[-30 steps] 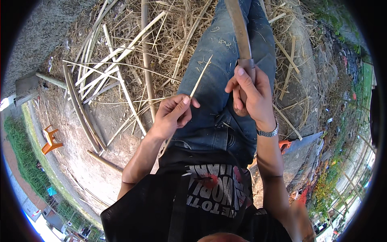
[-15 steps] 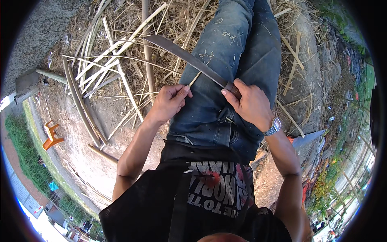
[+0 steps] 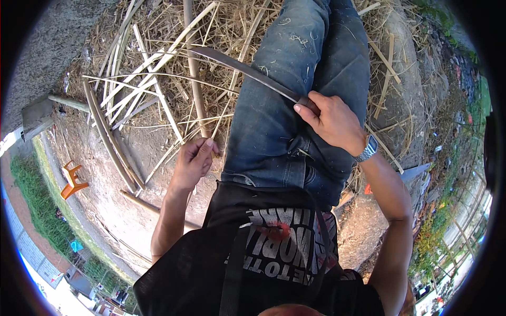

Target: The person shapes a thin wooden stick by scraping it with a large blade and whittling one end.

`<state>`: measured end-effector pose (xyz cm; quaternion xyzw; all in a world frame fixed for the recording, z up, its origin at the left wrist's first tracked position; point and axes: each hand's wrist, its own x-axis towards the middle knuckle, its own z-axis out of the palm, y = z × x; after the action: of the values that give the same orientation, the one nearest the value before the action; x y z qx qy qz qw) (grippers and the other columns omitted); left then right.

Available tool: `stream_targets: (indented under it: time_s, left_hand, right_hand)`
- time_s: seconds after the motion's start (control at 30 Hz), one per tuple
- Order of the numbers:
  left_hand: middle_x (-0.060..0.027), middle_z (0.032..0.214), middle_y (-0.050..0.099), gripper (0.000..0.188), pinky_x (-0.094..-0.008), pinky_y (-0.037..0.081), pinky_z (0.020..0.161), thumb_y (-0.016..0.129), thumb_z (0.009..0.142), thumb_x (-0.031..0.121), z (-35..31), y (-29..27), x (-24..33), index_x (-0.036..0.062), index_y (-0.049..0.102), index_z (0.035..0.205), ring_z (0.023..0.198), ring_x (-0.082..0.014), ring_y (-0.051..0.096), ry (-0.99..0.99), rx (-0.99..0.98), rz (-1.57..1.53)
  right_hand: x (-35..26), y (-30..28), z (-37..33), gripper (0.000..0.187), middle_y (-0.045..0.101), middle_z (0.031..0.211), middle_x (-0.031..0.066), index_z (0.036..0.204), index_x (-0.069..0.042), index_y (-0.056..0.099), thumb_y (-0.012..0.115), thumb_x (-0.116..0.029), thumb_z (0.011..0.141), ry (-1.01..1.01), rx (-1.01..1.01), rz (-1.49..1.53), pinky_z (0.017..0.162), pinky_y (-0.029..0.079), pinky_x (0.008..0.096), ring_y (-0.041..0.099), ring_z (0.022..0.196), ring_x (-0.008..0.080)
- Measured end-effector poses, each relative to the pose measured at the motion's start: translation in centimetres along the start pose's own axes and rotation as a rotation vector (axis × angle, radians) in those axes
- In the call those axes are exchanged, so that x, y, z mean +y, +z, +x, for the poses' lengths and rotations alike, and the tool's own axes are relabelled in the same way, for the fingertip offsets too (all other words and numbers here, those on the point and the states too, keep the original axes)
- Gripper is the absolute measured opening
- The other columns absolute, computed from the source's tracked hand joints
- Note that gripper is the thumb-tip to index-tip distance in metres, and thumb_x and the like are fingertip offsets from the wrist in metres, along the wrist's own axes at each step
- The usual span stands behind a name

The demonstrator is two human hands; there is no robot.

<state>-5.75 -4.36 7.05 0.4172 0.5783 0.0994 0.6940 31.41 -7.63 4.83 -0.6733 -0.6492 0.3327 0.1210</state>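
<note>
My right hand is wrapped round the dark handle of a machete. The long, slightly curved blade lies across above my jeans, its tip pointing to the upper left over the straw. To the left of my thigh, my left hand is closed in a pinch, thumb on top. A thin pale strip seems to run up from its fingertips toward the cut strips on the ground. Small curled shavings cling to the jeans.
Pale split strips lie crossed at upper left, over straw and shavings. Round poles lie beside them. An orange plastic stool is at far left. A saw-like blade rests to my right. Loose strips lie right of my legs.
My left hand has moved left and down, away from the blade, drawing the thin strip off from under it. My right hand and the machete have shifted only slightly.
</note>
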Motion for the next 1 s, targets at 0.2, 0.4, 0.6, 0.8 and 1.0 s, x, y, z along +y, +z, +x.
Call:
stream_targets:
  time_s: [0.2,0.4,0.6,0.8,1.0]
  left_hand:
    - [0.0069,0.059,0.038,0.036,-0.0230,0.023,0.044,0.050,0.115,0.028,1.9,1.6,0.3,0.0000,0.062,0.096,0.048,-0.0026,0.030,0.018,-0.108,-0.100]
    - [0.0065,0.060,0.037,0.038,-0.0245,0.022,0.044,0.051,0.115,0.035,4.6,3.4,1.3,0.0039,0.060,0.095,0.049,-0.0033,0.028,-0.065,-0.187,-0.107]
    - [0.0072,0.060,0.037,0.037,-0.0242,0.021,0.044,0.052,0.114,0.035,6.1,4.4,2.3,0.0055,0.059,0.093,0.048,-0.0034,0.027,-0.166,-0.211,-0.100]
    - [0.0071,0.060,0.038,0.038,-0.0233,0.022,0.044,0.052,0.115,0.034,5.5,4.7,1.2,0.0049,0.060,0.092,0.049,-0.0027,0.030,-0.033,-0.181,-0.043]
    - [0.0065,0.058,0.040,0.040,-0.0228,0.028,0.044,0.050,0.115,0.029,0.7,1.1,0.1,-0.0004,0.061,0.090,0.047,-0.0032,0.034,-0.011,-0.124,0.005]
  right_hand:
    - [-1.5,-2.3,-0.5,0.053,0.055,0.066,0.0261,0.084,0.007,0.060,0.064,-0.042,0.106,0.033,0.003,0.385,0.059,0.045,0.0470,0.058,0.063,0.0480]
    - [-1.4,-1.9,-1.2,0.050,0.057,0.068,0.0221,0.083,0.005,0.056,0.061,-0.038,0.108,-0.052,0.041,0.293,0.061,0.046,0.0425,0.060,0.064,0.0419]
    - [-1.4,-0.7,-1.6,0.047,0.060,0.071,0.0247,0.085,0.004,0.056,0.063,-0.038,0.107,0.003,-0.063,0.260,0.063,0.047,0.0491,0.061,0.070,0.0481]
    - [-1.8,0.0,-1.5,0.043,0.065,0.071,0.0235,0.090,0.000,0.059,0.064,-0.040,0.105,0.048,-0.017,-0.060,0.065,0.051,0.0539,0.065,0.073,0.0489]
    - [0.1,-1.0,-0.5,0.052,0.066,0.071,0.0242,0.093,0.000,0.065,0.062,-0.051,0.103,0.017,-0.058,0.003,0.065,0.054,0.0534,0.068,0.070,0.0463]
